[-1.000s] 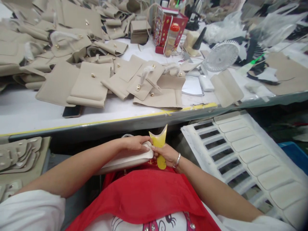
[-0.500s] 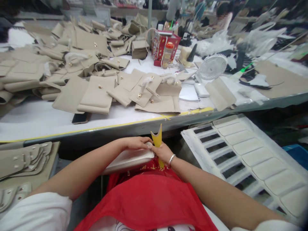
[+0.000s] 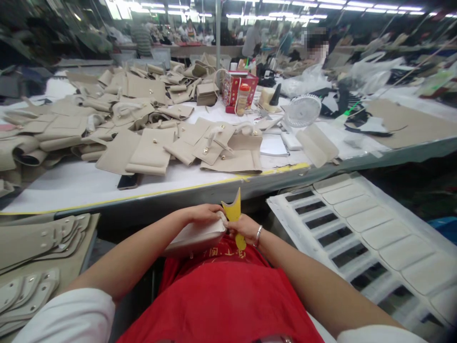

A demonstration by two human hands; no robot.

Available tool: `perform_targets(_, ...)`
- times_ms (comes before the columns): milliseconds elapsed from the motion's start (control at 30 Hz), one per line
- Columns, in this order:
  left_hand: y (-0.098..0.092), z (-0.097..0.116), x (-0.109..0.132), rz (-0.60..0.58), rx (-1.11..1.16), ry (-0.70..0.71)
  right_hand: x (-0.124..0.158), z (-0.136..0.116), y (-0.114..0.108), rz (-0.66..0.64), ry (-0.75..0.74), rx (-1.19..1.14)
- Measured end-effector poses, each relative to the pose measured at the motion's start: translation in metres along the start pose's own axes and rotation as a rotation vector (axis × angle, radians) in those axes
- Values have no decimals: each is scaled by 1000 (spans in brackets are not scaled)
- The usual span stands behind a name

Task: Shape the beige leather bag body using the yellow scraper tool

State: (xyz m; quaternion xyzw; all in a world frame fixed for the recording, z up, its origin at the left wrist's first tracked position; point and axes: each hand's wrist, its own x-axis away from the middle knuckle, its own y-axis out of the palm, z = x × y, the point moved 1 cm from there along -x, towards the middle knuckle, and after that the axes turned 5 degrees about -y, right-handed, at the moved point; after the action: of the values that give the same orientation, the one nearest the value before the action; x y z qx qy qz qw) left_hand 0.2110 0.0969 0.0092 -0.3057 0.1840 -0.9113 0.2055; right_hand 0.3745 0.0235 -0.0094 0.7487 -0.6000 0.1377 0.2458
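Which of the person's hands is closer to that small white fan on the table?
The right. The right hand, gripping the yellow tool, lies below the white fan and slightly to its left; the left hand, on the beige piece, sits farther left.

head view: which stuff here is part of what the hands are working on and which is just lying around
In hand:
- left hand pressing on the pale leather piece
- right hand gripping the yellow tool against that piece's end

Lying about:
- beige bag parts heaped on the table
- phone
- red box
- small white fan
- white slotted tray
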Motion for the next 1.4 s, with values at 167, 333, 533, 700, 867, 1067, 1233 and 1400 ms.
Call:
perform_targets(167,-5,6,18,20,-134,-66,-2,-13,0,-34,3,89)
perform_targets(333,1,14,37,83,-259,-122,2,-13,-2,-71,-47,94)
perform_targets(533,31,20,34,337,-492,-220,36,-6,-38,70,-97,20)
perform_targets(700,55,24,28,597,-625,-242,63,-2,-65,-77,75,266)
perform_targets(867,68,20,27,712,-694,-174,57,2,-50,-373,139,292)
perform_targets(1067,72,17,31,682,-735,-159,35,2,-31,-450,130,278)
perform_targets(1233,70,14,35,674,-714,-99,23,3,-35,-492,139,280)
perform_targets(1400,67,9,35,649,-710,-71,14,0,-36,-528,197,237)
